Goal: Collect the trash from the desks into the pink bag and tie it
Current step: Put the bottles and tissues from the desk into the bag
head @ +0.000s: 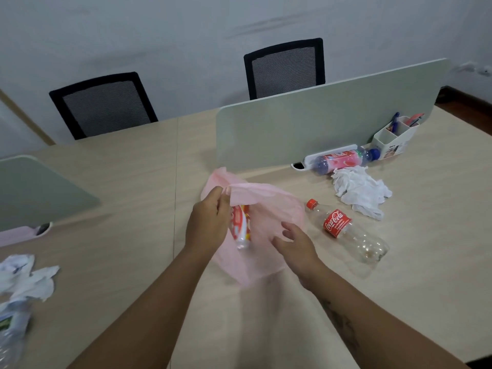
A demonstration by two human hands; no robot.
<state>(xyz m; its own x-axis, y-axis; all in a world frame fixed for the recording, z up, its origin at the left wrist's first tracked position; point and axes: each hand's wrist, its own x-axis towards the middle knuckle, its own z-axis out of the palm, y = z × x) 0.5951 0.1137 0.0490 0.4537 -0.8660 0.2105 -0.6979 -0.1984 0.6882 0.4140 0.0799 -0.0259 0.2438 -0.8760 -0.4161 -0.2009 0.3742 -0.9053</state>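
In the head view the pink bag (269, 209) hangs over the middle of the desk (133, 182), its mouth lifted toward the far side. The left hand (210, 222) pinches the bag's rim between thumb and fingertips. A small red-and-white bottle (241, 227) sits just beside that palm; whether it is already inside the film cannot be told. The right hand (295, 243) lies low at the bag's near right side, fingers loosely spread, holding nothing.

Just right of the bag a Coca-Cola bottle (346, 233) lies on its side, capped and seemingly empty. Farther off is a crumpled white tissue (359, 193), and beyond it a pink-labelled bottle (343, 159) lies at the foot of the divider (319, 123). At the near left edge lie more crumpled paper (26, 275) and a crushed clear bottle (10, 328).

The bag looks like thin, limp film that would probably collapse if the rim were let go, so one hand is best kept on the rim. The Coca-Cola bottle should be light, stiff, smooth and apt to roll; a wrap around its labelled waist or neck seems surest. The tissue is soft and can be bunched from above
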